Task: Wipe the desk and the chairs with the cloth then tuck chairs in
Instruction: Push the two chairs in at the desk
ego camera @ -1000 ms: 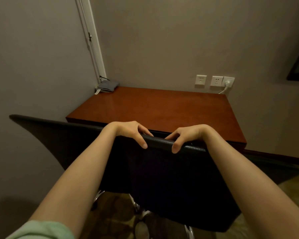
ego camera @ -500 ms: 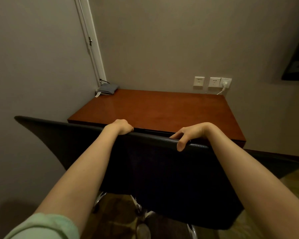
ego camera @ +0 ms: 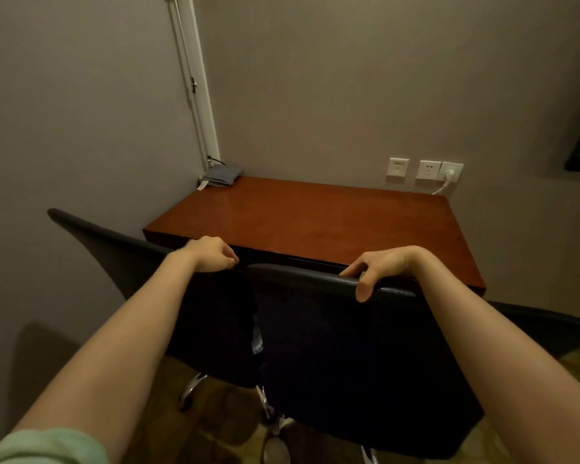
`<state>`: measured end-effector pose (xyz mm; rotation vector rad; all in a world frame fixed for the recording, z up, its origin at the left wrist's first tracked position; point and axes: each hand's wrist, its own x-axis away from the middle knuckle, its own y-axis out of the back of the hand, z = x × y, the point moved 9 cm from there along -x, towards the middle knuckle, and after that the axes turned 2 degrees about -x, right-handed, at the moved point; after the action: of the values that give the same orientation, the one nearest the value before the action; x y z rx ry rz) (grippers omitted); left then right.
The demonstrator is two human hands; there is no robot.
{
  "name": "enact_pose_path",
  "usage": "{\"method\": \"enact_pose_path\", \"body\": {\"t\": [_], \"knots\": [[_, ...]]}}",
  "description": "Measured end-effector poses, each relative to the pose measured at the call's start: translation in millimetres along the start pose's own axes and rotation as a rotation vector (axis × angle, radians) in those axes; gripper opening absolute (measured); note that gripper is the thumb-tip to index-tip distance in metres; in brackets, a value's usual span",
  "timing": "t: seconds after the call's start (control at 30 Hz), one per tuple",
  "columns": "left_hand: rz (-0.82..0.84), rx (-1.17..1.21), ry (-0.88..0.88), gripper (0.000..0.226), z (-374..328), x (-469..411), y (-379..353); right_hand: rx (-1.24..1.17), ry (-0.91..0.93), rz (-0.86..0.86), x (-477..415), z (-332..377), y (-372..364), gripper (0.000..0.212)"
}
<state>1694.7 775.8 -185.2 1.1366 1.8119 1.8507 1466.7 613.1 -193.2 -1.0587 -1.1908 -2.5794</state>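
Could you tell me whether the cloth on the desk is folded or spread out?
Folded: the cloth sits as a compact layered bundle on the desk.

The desk (ego camera: 315, 222) stands in a room corner, with 1 wall along its left side and another behind its far side. The cloth (ego camera: 222, 175) lies on the desk's far left corner, next to both walls. 3 wall plates (ego camera: 426, 169) sit on the far wall just above the desk's far right corner, and a plug (ego camera: 451, 173) is in the rightmost. 2 chairs stand side by side before the desk's near edge, backs toward the camera. The right chair (ego camera: 349, 346) overlaps the inner edge of the left chair (ego camera: 141, 262). The left grip (ego camera: 211, 254) holds the left chair's top edge, and the right grip (ego camera: 379, 267) holds the right chair's.
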Motion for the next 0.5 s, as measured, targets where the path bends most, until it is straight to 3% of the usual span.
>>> {"method": "enact_pose_path", "body": {"t": [0.13, 0.27, 0.5], "knots": [[0.11, -0.219, -0.011, 0.065, 23.5, 9.2, 4.2, 0.007, 0.007, -0.019, -3.9, 6.1, 5.0, 0.106], [0.003, -0.388, -0.117, 0.057, 5.0, 3.7, 5.0, 0.02, -0.005, -0.019, -6.0, 7.6, 4.3, 0.101], [-0.01, -0.333, -0.122, 0.054, -4.4, -8.1, 2.9, 0.003, -0.005, -0.029, -6.2, 17.1, 2.4, 0.092]]}}
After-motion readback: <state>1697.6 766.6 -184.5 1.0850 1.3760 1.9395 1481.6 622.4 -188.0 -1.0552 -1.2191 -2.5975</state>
